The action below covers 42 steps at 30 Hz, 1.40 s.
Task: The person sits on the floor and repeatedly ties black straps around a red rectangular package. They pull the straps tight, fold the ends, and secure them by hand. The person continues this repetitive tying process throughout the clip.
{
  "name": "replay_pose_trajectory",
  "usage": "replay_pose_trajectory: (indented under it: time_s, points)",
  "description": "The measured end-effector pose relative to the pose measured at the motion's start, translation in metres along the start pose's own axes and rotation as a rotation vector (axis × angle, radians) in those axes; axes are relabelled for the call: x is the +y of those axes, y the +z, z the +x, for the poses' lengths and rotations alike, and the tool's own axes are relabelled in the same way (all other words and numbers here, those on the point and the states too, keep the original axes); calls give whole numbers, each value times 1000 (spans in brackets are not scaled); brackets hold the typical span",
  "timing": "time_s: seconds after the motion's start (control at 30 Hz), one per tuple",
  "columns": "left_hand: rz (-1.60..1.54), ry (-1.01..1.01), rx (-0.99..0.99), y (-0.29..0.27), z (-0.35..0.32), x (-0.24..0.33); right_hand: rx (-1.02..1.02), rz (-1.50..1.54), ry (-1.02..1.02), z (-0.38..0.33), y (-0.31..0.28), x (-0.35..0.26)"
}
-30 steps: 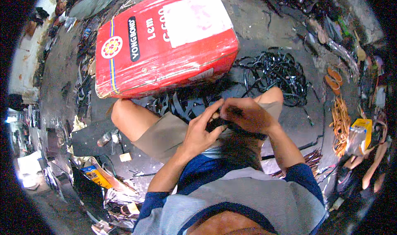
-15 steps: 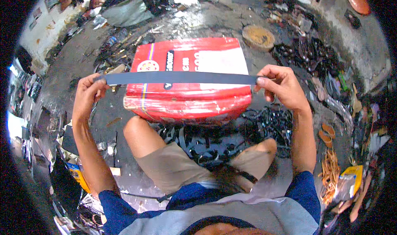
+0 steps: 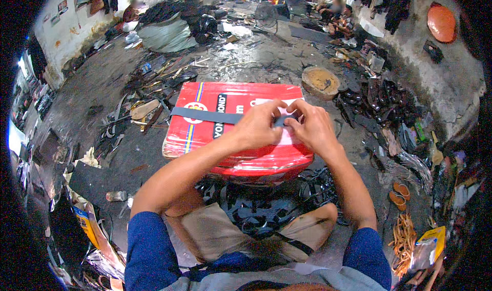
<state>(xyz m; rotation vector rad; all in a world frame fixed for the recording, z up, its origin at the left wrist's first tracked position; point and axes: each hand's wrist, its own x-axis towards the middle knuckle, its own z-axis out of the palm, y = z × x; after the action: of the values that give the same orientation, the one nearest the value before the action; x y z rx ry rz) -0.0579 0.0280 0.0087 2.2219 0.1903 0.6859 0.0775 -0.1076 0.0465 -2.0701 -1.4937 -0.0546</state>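
Observation:
A flat dark grey strip [image 3: 205,115] lies across the top of a red box [image 3: 241,160] in front of me. Its left end sits free near the box's left edge. My left hand [image 3: 260,127] is closed over the strip right of the middle, fingers curled in a pinch. Close beside it, my right hand [image 3: 313,126] pinches the strip's right end, thumb against fingers. Between the fingertips a short dark part of the strip shows, seemingly bent or folded. The hands cover the rest of that end. Both are just above the box's pale label.
Black strap-like pieces [image 3: 261,206] lie between my legs and the box. Beyond the box stands a round, worn block [image 3: 321,82]. Dark footwear pieces [image 3: 382,104] are heaped at right, near a bundle of tan strips [image 3: 404,240]. People sit farther off.
The strip was stretched between my widely spread hands; now it rests on the box. My left hand has moved right, my right hand left, meeting at the right end. The view has tilted up.

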Motion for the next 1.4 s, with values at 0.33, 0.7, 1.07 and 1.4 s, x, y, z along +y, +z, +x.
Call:
replay_pose_trajectory:
  time_s: [0.33, 0.7, 1.07, 1.4]
  points:
    - [109, 39, 140, 23, 3, 8, 109, -84, -161, -23, -14, 22]
    - [178, 199, 143, 27, -5, 0, 82, -27, -265, -29, -18, 32]
    - [32, 61, 126, 25, 4, 5, 112, 156, -257, -23, -15, 45]
    - [32, 34, 205, 31, 9, 5, 231, 661, 155, -23, 33, 58]
